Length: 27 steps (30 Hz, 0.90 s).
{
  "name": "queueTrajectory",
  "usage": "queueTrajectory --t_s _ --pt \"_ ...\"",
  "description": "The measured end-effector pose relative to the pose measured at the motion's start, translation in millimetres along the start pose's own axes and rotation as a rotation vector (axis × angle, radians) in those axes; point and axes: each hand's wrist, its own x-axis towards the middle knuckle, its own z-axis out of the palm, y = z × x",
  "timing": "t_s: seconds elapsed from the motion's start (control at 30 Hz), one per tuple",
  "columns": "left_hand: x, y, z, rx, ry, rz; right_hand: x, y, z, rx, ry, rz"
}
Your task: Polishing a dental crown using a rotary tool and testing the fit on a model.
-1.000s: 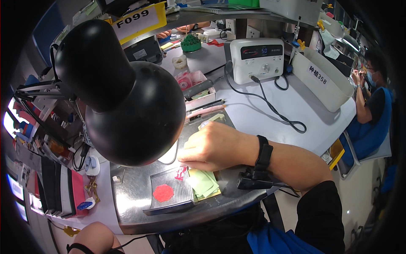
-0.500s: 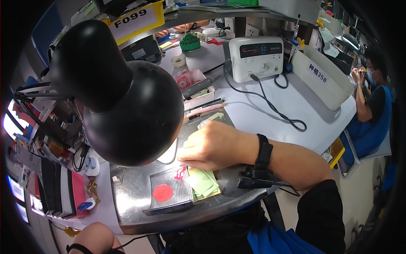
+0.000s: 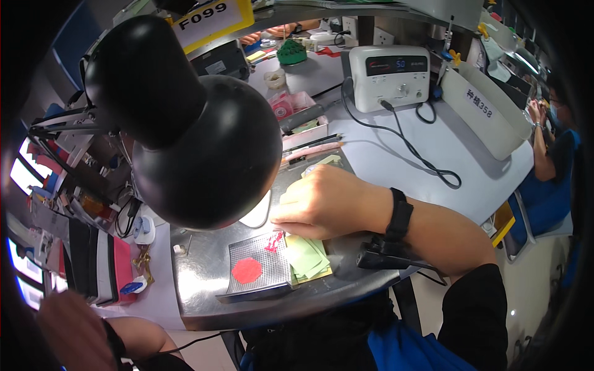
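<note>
My right hand (image 3: 315,203) rests palm down on the metal work surface, fingers curled in and closed. Whatever they may hold is hidden. Just beside the fingertips lies a flat white thing with a rounded edge (image 3: 256,216), partly covered by the black lamp head (image 3: 210,154). Below the hand are green paper slips (image 3: 307,256) and a perforated metal tray (image 3: 260,287). A red wax-like disc (image 3: 247,270) and small pink-red scraps (image 3: 273,242) lie in the tray. At the lower left my left hand (image 3: 71,334) is raised, dark and blurred; its fingers cannot be made out.
A white control unit (image 3: 391,79) with a looped cable (image 3: 408,148) stands at the back. Right of it is a pale bin (image 3: 486,114). Pencils (image 3: 312,148) lie before a pink box (image 3: 307,127). Folders (image 3: 105,269) stand left. A co-worker (image 3: 554,154) sits at the far right.
My left hand has come into view at the lower left. The whole scene has shifted right and slightly up in the picture. My right hand keeps its place beside the white thing.
</note>
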Motion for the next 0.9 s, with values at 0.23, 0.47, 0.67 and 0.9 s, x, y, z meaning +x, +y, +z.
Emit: queueTrajectory --t_s 0.23,0.47,0.67,0.9 --pt "-45.3 -132.0 34.0 -0.003 0.087 -1.107 -7.1 -1.1 3.4 0.285 0.015 0.259" --pt "-47.3 -195.2 85.7 0.318 0.144 -0.696 9.0 -3.1 -9.1 0.461 -0.009 0.421" --pt "-69.9 -214.0 93.1 0.432 0.118 -0.502 4.8 -3.8 1.8 0.497 0.044 0.489" --pt "-64.2 -195.5 83.4 0.497 0.036 -0.55 -3.1 -2.9 3.0 0.339 -0.006 0.442"
